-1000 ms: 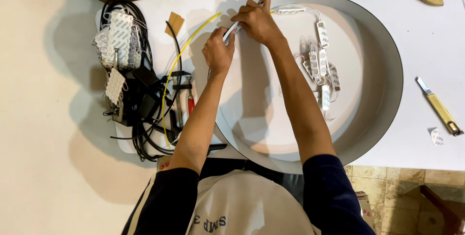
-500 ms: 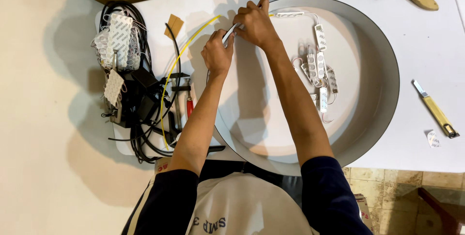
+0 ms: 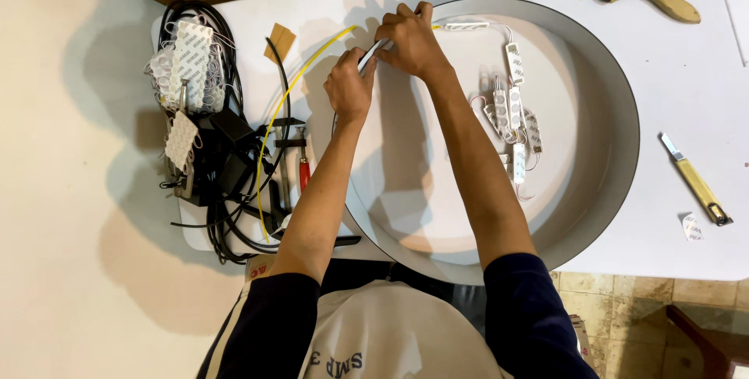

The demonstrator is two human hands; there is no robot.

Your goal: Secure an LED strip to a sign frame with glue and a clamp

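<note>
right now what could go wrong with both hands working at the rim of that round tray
The left hand and right hand pinch a small module at the round tray rim; a slip could tug the wired module chain out of place. The yellow wire beside the left hand might snag. The utility knife lies loose nearby.

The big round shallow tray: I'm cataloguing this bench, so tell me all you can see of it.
The big round shallow tray has a grey upright rim and a white flat floor, and looks like metal. It lies flat on the white table, its near edge overhanging by the person. A string of small white light modules lies inside. Both hands, left hand and right hand, work at its far-left rim.
</note>
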